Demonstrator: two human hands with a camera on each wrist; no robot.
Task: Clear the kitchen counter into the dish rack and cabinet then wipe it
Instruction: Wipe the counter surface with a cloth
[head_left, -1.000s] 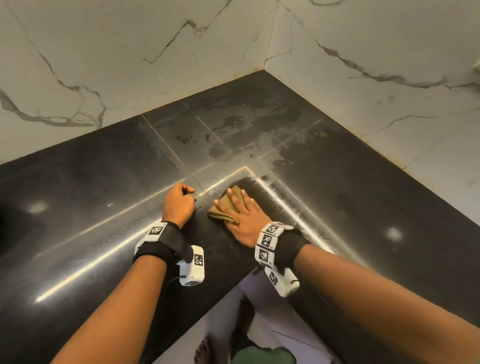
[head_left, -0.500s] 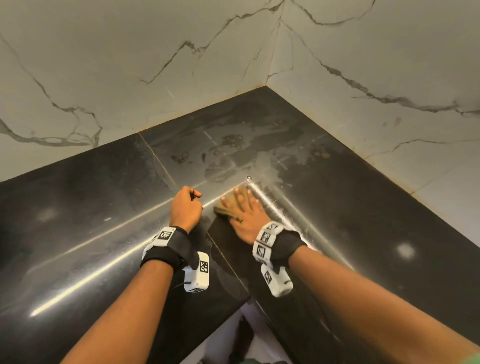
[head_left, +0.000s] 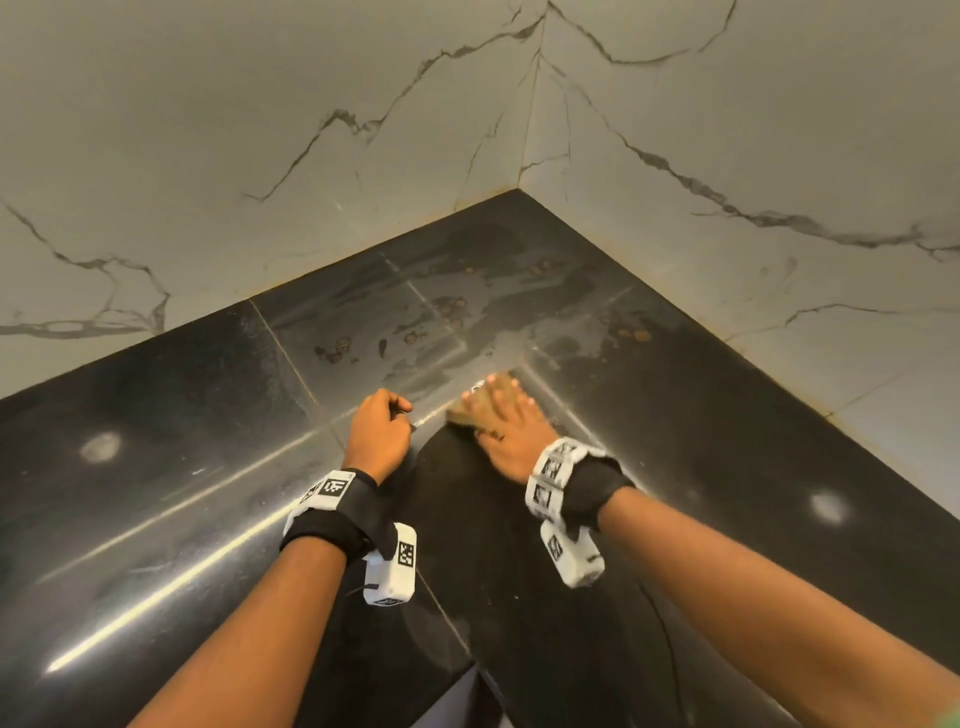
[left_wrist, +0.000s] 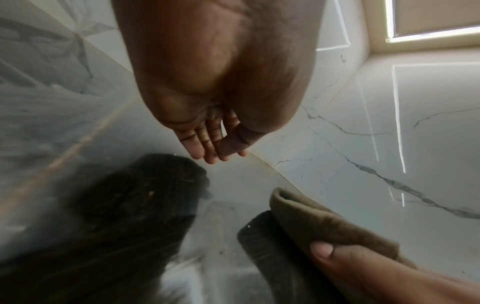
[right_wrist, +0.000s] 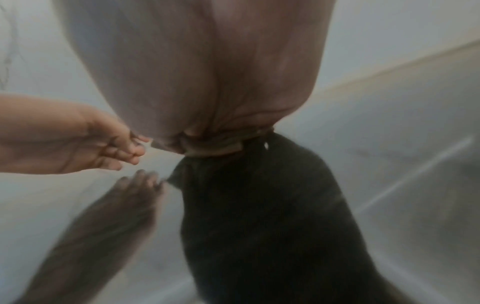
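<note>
A folded brown cloth (head_left: 464, 414) lies on the black stone counter (head_left: 156, 467), near the joint lines of the slabs. My right hand (head_left: 511, 426) presses flat on it with straight fingers, and its image is blurred. The left wrist view shows the cloth (left_wrist: 319, 222) with my right thumb (left_wrist: 337, 259) against its near edge. In the right wrist view only a strip of cloth (right_wrist: 221, 146) shows under the palm (right_wrist: 207, 82). My left hand (head_left: 382, 431) rests on the counter just left of the cloth, its fingers (left_wrist: 207, 148) loosely curled and holding nothing.
Dried spots and watery smears (head_left: 452, 312) cover the counter between my hands and the corner (head_left: 519, 189). White veined marble walls (head_left: 260, 156) close the counter at the back and right. The counter's front inner edge (head_left: 475, 670) is just below my forearms.
My right hand has slid the cloth farther away from me, toward the wall corner. The left hand has crept forward beside it, still holding nothing.
</note>
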